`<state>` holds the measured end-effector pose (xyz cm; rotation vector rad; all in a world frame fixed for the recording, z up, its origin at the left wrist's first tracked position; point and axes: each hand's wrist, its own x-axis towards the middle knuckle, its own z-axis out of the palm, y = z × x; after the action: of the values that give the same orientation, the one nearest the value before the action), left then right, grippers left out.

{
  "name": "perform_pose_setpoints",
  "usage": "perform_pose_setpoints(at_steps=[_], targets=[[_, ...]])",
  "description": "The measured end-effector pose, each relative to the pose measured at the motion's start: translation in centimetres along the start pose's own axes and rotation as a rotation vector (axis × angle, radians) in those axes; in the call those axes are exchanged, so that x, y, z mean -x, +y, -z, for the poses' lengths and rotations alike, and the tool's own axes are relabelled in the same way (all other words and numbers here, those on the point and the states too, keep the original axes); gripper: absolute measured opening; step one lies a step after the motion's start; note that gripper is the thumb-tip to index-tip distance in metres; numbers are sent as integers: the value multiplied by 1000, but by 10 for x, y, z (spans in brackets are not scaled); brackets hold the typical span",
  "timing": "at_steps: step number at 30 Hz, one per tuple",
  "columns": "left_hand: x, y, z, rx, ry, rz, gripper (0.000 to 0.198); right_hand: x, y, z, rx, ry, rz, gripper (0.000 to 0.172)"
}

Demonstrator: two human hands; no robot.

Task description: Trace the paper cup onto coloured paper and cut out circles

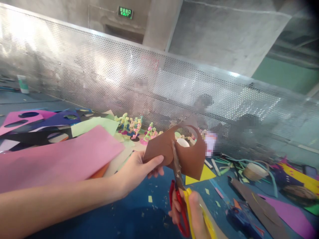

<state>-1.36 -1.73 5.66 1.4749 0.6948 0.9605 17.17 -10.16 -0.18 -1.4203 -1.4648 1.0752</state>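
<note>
My left hand [144,169] grips a sheet of brown craft paper [186,157] at its left end, thumb on top and fingers beneath. The sheet has a large round opening near its upper right side. In my right hand [191,209] is a pair of scissors [177,166] with red and yellow handles. Their blades point up and away from me and sit at the paper's lower edge, around the middle of the sheet. Part of the lower blade is hidden by the paper.
Pink paper [74,159] and other coloured sheets lie left. Small colourful figures [134,126] stand behind the brown paper. A yellow paper piece [200,174], a tape roll [255,172], a blue tool [243,220] and purple paper [289,215] lie right. A perforated metal panel [99,66] borders the table.
</note>
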Motion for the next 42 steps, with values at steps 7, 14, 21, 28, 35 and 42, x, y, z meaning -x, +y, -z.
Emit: perform_pose_setpoints(at_steps=[7,14,21,28,35,42], targets=[[0,0,0,15,-8,-10,33,4,6,4,68,128,-157,73],[-1,5,3,10,-16,-36,33,4,-11,1,143,155,-132,74],[-4,6,9,-99,46,-11,36,11,-43,-4,230,185,-71,71],[-8,10,14,-101,60,-16,27,9,-46,-1,225,165,-46,72],[-14,9,19,-113,22,-13,26,16,-51,-5,216,242,-162,72],[-18,10,23,-74,4,-10,21,17,-50,-5,235,306,-161,69]])
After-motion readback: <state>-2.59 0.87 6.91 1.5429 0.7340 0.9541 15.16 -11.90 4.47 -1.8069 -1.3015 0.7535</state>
